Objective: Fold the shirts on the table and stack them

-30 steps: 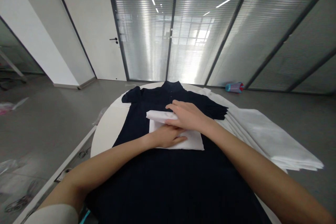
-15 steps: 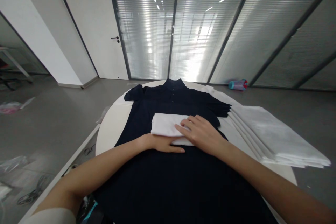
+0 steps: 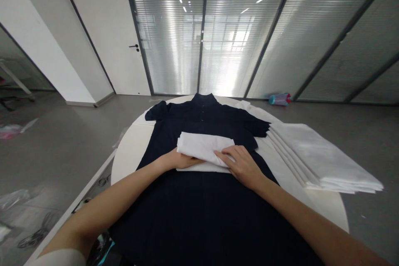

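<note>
A folded white cloth (image 3: 202, 143) lies across the middle of a navy polo shirt (image 3: 193, 203), which is spread with its collar away from me. My left hand (image 3: 182, 159) is slipped between the cloth's upper fold and its lower layer from the left. Most of its fingers are hidden under the fold. At the cloth's right end, my right hand (image 3: 241, 164) has its fingertips on top, bent over the upper fold and gripping its edge. The lower layer shows as a pale strip below both hands.
A stack of folded white fabric (image 3: 324, 158) overhangs the right side of the round white table (image 3: 129, 143). Glass partitions and a door (image 3: 109, 29) stand behind. On the floor are a blue and red package (image 3: 279, 99), cables (image 3: 35, 237) and plastic bags (image 3: 14, 198).
My left hand has slid left and deeper under the fold, so its thumb is now mostly covered. My right hand has moved slightly right and down, and the upper fold now slants.
</note>
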`<action>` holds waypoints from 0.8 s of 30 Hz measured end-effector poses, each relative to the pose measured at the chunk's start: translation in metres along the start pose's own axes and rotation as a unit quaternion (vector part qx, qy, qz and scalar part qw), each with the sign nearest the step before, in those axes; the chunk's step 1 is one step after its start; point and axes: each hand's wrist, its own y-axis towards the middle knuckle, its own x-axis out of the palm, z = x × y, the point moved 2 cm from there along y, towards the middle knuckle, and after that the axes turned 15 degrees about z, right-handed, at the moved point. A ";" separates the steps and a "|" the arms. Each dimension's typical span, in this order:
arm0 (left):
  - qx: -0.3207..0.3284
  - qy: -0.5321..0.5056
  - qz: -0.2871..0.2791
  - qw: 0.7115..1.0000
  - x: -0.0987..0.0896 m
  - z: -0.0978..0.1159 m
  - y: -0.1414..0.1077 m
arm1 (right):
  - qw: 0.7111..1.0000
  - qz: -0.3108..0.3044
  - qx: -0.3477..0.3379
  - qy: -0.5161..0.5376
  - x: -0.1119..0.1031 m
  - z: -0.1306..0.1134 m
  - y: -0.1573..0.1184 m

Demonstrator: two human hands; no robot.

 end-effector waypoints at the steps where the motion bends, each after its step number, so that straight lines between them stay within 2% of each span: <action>1: -0.003 -0.010 -0.008 1.000 -0.003 -0.003 0.000 | 1.000 -0.001 0.003 0.009 0.001 0.000 -0.001; 4: -0.015 -0.033 -0.017 0.999 -0.015 -0.006 -0.003 | 0.999 -0.005 0.015 0.032 0.000 0.003 -0.005; 8: 0.004 -0.046 0.011 0.999 -0.041 -0.007 -0.015 | 0.997 -0.033 0.023 0.068 -0.004 0.009 -0.007; 10: -0.032 -0.068 0.067 0.995 -0.054 -0.011 -0.025 | 0.995 -0.055 0.021 0.086 -0.007 0.012 -0.005; 11: -0.075 -0.097 0.108 0.987 -0.059 -0.013 -0.030 | 0.993 -0.066 0.019 0.095 -0.009 0.012 -0.004; 13: -0.197 -0.195 0.172 0.945 -0.065 -0.018 -0.040 | 0.990 -0.088 0.018 0.109 -0.012 0.014 -0.001; 15: -0.307 -0.307 0.171 0.884 -0.062 -0.018 -0.046 | 0.987 -0.104 0.027 0.117 -0.015 0.015 0.001; 17: -0.348 -0.369 0.153 0.848 -0.054 -0.013 -0.047 | 0.986 -0.114 0.041 0.116 -0.018 0.017 0.001; 19: -0.329 -0.373 0.150 0.855 -0.047 -0.009 -0.046 | 0.984 -0.124 0.049 0.116 -0.020 0.018 -0.001; 22: -0.288 -0.330 0.119 0.891 -0.042 -0.008 -0.046 | 0.978 -0.147 0.067 0.130 -0.025 0.015 -0.002; 24: -0.273 -0.266 0.087 0.920 -0.044 -0.009 -0.045 | 0.975 -0.146 0.097 0.136 -0.028 0.013 0.002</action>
